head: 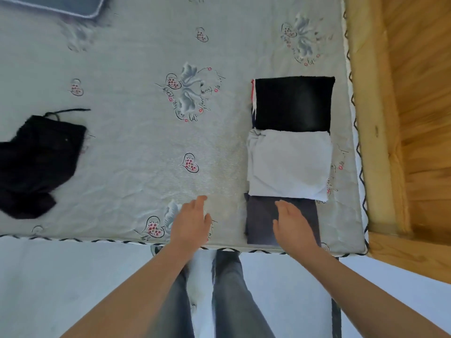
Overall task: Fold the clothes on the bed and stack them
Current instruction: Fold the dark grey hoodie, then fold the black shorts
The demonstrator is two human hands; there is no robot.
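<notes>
Two hands reach out over the near edge of the bed (136, 147), both with fingers straight and relaxed and nothing held. The right hand (291, 224) lies flat on a folded grey garment (260, 220), palm down, while the left hand (192, 220) hovers or rests over bare sheet just to its left; whether it touches the sheet cannot be told.

Straight ahead of the right hand, a folded white garment (289, 164) touches the grey one's far edge, and a folded black garment (294, 103) lies beyond that, so the three form a row running away from the person, side by side and not yet stacked.

Well away to the left of the left hand lies a crumpled black garment (36, 162), unfolded, its long axis slanting from far-right to near-left, a dark cord trailing from its far end. By my judgement the left hand is the nearer one for fetching it.

That garment's left part is cut off by the frame edge, so its kind is hard to make out. At the far left corner, a dark cushion (61, 4) is partly cropped.
</notes>
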